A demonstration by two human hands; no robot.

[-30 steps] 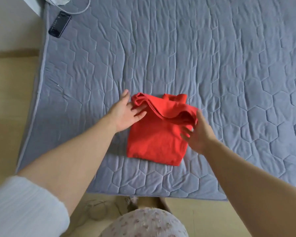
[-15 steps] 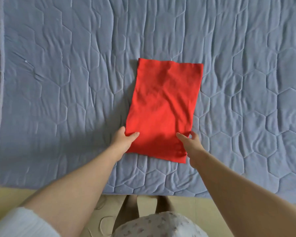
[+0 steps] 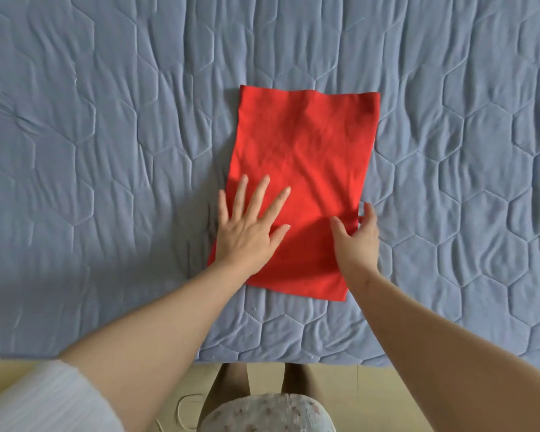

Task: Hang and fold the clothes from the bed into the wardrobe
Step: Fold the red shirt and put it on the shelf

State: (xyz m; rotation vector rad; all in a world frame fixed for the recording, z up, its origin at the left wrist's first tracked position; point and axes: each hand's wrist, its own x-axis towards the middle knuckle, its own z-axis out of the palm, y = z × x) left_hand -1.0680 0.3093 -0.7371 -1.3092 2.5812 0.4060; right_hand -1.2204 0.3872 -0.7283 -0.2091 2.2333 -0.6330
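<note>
Cloth (image 3: 303, 163) lies flat on bed (image 3: 106, 151); left hand (image 3: 247, 235) presses it, fingers spread straight, while right hand (image 3: 357, 241) pinches its right edge, thumb on top.

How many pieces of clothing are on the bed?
1: a folded red garment on the quilt, left hand flat on it, right hand holding its edge. Others may be unseen.

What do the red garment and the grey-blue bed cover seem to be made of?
The red garment looks like thin, matte knit fabric, perhaps cotton: it lies flat with soft fine creases. The bed cover looks like padded, quilted textile: stitched hexagons puff up between seams. Fibres cannot be told.
</note>
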